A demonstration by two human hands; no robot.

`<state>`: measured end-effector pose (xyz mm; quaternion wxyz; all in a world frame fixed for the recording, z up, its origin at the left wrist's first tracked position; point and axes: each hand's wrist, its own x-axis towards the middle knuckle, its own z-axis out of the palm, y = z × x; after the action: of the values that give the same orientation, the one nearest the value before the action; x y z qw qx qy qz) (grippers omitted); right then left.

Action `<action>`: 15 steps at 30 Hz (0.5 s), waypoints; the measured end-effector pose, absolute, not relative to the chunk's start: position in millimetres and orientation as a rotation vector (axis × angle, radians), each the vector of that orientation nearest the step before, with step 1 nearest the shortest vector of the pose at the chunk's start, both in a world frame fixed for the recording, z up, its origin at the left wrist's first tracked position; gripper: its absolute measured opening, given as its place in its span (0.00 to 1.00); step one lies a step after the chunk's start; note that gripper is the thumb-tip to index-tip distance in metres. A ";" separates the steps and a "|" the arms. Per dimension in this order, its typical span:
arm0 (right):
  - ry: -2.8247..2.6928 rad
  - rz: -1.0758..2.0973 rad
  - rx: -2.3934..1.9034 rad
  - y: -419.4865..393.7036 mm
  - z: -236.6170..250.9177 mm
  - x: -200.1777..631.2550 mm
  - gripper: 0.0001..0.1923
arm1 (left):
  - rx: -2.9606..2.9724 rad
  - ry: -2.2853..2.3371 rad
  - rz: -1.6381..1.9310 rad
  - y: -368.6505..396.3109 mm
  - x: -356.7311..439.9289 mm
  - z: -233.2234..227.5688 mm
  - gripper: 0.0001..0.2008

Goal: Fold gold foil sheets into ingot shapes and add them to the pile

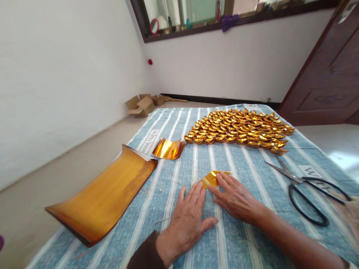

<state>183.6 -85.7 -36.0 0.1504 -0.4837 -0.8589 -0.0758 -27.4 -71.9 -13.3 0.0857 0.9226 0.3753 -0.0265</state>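
A small piece of gold foil paper [214, 177], partly folded, lies on the blue striped cloth [196, 164] in front of me. My left hand [187, 218] rests flat on the cloth, its fingertips at the paper's left corner. My right hand [235, 197] lies flat too, with its fingers pressing on the paper's right part. Neither hand grips anything.
Several rows of folded gold ingots [241, 130] fill the far side of the cloth. A curled gold sheet [168, 148] and a large stack of gold sheets [103, 196] lie to the left. Black scissors [305, 188] lie at the right. Cardboard boxes [141, 105] sit on the floor by the wall.
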 end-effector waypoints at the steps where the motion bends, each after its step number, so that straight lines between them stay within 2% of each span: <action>1: -2.470 -0.214 -1.388 -86.0 -36.1 184.0 0.23 | 2.742 1.128 -0.074 -71.8 -26.7 -12.8 0.37; 6: -2.501 -0.197 -1.400 -86.8 -33.1 184.5 0.26 | 2.709 1.173 -0.009 -70.4 -21.1 -12.3 0.38; 15: -2.459 -0.124 -1.369 -86.0 -33.7 186.5 0.20 | 2.729 1.158 -0.027 -69.0 -20.1 -8.1 0.35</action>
<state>186.5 -86.0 -33.7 0.1615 -0.4797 -0.8613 -0.0435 -20.1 -69.0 -8.1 0.0885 0.9169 0.3890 -0.0089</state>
